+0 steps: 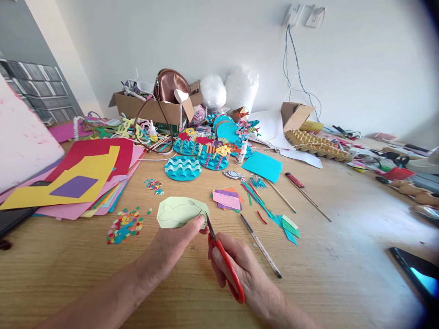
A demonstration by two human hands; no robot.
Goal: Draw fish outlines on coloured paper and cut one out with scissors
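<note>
Pale green paper (178, 212) with pencilled fish outline, red-handled scissors (226, 267), teal wave-patterned discs (183, 167)

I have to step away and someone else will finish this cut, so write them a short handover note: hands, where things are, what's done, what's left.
Left hand: pinches the pale green paper at its lower right edge, holding it just above the table.
Right hand: grips the red scissors, blades at the paper's right edge.
Nearby: pen to the right, confetti to the left, coloured sheets further left.
Done: a fish outline is drawn on the paper; the paper is roughly trimmed around it.
Left: cutting along the outline, apparently barely begun.
</note>
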